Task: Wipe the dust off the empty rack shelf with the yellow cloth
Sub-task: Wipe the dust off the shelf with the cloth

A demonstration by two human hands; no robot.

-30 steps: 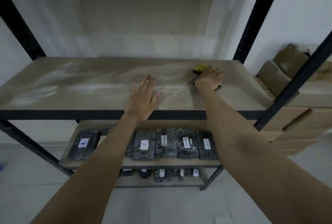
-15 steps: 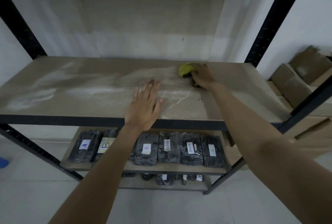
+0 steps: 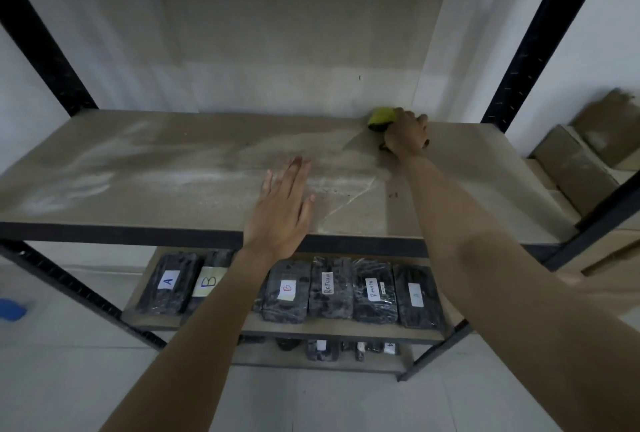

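Right-hand fingers [image 3: 414, 119] curled over and bunching the yellow cloth [image 3: 381, 117], knuckles up, pressing it down at the very back edge of the shelf, right of centre, close to the wall. Only a wad of yellow peeking out past the right hand [image 3: 405, 135], so can't tell how much cloth is tucked underneath.

Left-hand fingers [image 3: 294, 171] straight and slightly spread, holding nothing, left hand [image 3: 282, 209] lying flat on the front edge of the empty rack shelf [image 3: 138, 168], probably just bracing.

Moving outward: pale dusty streaks all over the left half of the board, plus a chalky line near the middle. Area around the cloth looking more evenly brown, so guessing well under half done.

Cloth-wise: soft, light, floppy, squashes into a ball. Probably best gripped from the top with the palm spreading it flat, otherwise only a small patch actually wiping. Zero breakage risk; biggest worry is pushing dust around instead of lifting it.

Below: wrapped dark packs [image 3: 329, 287] with handwritten labels on the lower shelf. Cardboard boxes [image 3: 581, 168] off to the right.
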